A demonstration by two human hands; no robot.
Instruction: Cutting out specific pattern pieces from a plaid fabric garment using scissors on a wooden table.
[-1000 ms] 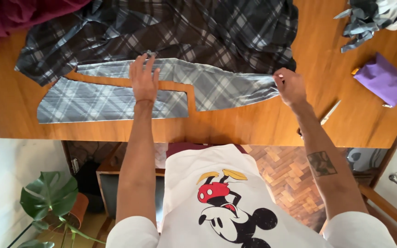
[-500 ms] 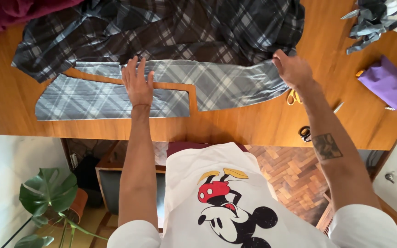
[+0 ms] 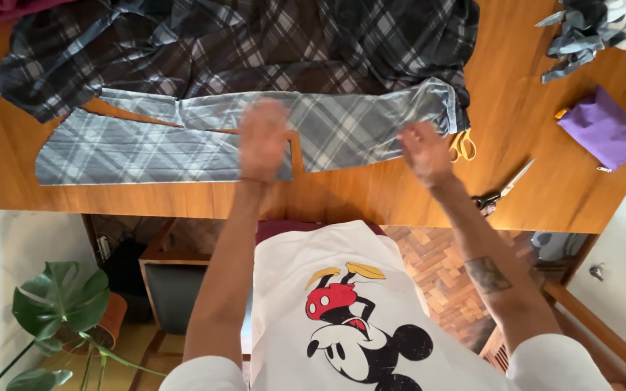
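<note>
head view: both open hands, left hand [image 3: 264, 141] blurred, right hand [image 3: 424, 152], over light plaid fabric [image 3: 342, 127].

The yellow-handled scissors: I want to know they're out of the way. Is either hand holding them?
No, the yellow-handled scissors lie on the wooden table beside the right hand, which is open and empty.

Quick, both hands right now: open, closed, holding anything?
Left hand: open, motion-blurred, over the light plaid fabric piece, holding nothing.
Right hand: open, over the plaid fabric strip, holding nothing.
</note>
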